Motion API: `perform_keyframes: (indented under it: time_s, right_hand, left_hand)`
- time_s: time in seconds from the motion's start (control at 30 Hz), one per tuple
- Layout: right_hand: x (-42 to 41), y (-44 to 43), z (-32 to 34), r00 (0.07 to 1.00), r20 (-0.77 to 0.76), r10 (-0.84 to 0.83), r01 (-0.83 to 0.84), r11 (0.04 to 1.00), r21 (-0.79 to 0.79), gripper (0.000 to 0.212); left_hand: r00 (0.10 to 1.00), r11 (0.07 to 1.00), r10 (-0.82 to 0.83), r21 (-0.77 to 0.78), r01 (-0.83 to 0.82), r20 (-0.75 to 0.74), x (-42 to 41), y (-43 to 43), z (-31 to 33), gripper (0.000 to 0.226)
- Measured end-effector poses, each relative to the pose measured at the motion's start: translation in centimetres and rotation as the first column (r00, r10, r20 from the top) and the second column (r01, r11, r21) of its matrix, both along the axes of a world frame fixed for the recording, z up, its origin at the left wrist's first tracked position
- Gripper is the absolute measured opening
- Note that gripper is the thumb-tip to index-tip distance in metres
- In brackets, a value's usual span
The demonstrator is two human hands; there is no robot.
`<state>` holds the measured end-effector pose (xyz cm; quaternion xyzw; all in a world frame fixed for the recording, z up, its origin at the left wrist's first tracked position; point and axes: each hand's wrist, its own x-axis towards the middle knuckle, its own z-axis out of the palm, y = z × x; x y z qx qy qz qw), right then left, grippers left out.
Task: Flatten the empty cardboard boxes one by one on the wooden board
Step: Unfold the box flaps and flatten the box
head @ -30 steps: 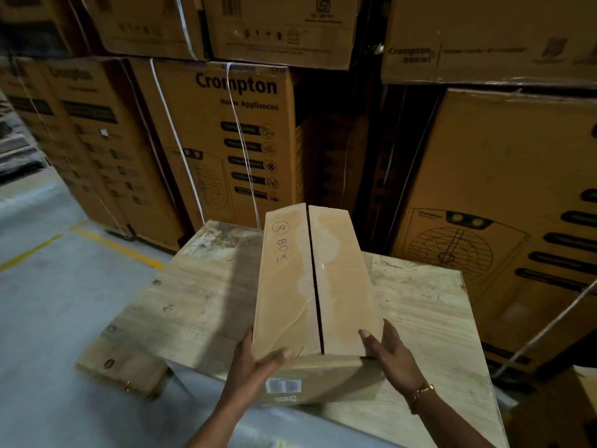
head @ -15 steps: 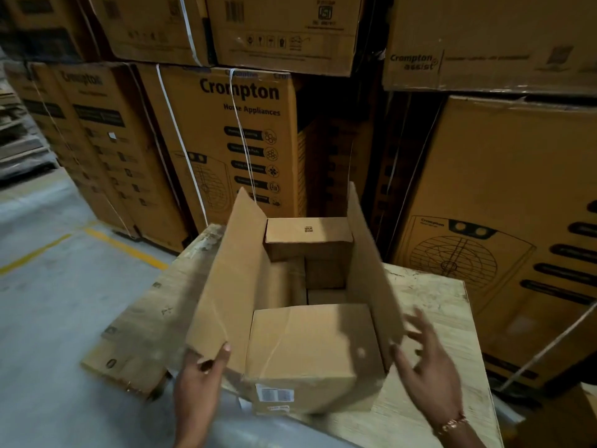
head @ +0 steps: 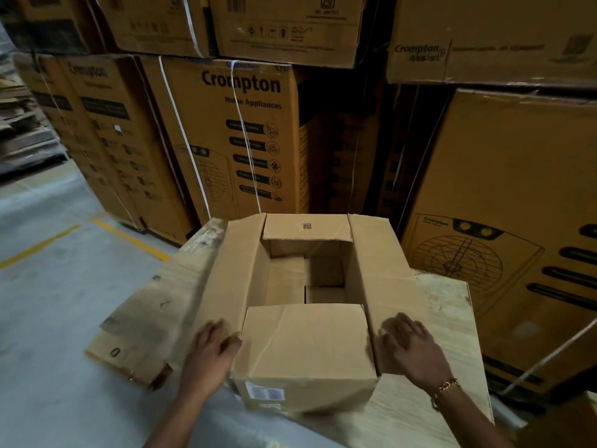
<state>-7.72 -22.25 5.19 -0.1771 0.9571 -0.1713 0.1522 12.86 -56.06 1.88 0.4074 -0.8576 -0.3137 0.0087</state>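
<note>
the box (head: pixel 307 350) sat on the wooden board (head: pixel 452 318), between the fingers. the left hand (head: pixel 211 347) and right hand (head: pixel 408 339) pressed flat fingers on its side flaps (head: pixel 371 270). an uneven push could slide it off the near edge.

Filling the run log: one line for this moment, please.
cardboard box: flaps open, on wooden board | left hand: on left flap | right hand: on right flap

Open brown cardboard box (head: pixel 307 345) on pale wooden board (head: pixel 452 321), left hand (head: pixel 210 352) on the box's left flap, right hand (head: pixel 412 344) on its right flap, tall printed brown cartons (head: pixel 226 140) stacked behind the box, grey concrete floor (head: pixel 48 286) left of it
</note>
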Motion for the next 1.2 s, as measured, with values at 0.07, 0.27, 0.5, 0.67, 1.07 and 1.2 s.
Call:
perform_keyframes:
  time_s: [0.07, 0.27, 0.5, 0.67, 1.07, 1.2]
  right_hand:
    - [-0.4, -2.1, 0.3, 0.987, 0.159, 0.009, 0.005, 0.996, -0.088, 0.084]
    - [-3.4, -6.4, -1.0, 0.742, 0.643, -0.191, 0.456, 0.847, -0.275, 0.112]
    - [-6.9, -7.3, -0.2, 0.674, 0.7, -0.235, 0.417, 0.903, -0.098, 0.061]
    - [-7.8, -7.0, 1.8, 0.612, 0.753, -0.241, 0.423, 0.905, -0.054, 0.068]
    - [-2.8, -1.7, 3.3, 0.688, 0.721, -0.081, 0.338, 0.915, -0.22, 0.069]
    - [-0.2, -1.3, 2.8, 0.804, 0.577, 0.144, -0.001, 0.97, -0.241, 0.083]
  left_hand:
    - [0.998, 0.972, 0.042, 0.233, -0.032, -0.04, -1.1, 0.7, -0.2, 0.111]
    - [0.992, 0.812, 0.125, 0.574, -0.109, 0.013, -4.4, -0.3, 1.0, 0.099]
    - [0.979, 0.615, 0.034, 0.768, -0.181, 0.203, -9.0, -4.6, 1.1, 0.112]
    - [0.977, 0.563, 0.034, 0.804, -0.193, 0.21, -8.8, -4.5, 3.0, 0.079]
    - [0.962, 0.465, 0.049, 0.859, 0.216, -0.269, -4.3, -2.6, 8.1, 0.11]
    - [0.905, 0.431, -0.212, 0.796, 0.425, -0.368, -0.6, -2.4, 8.4, 0.125]
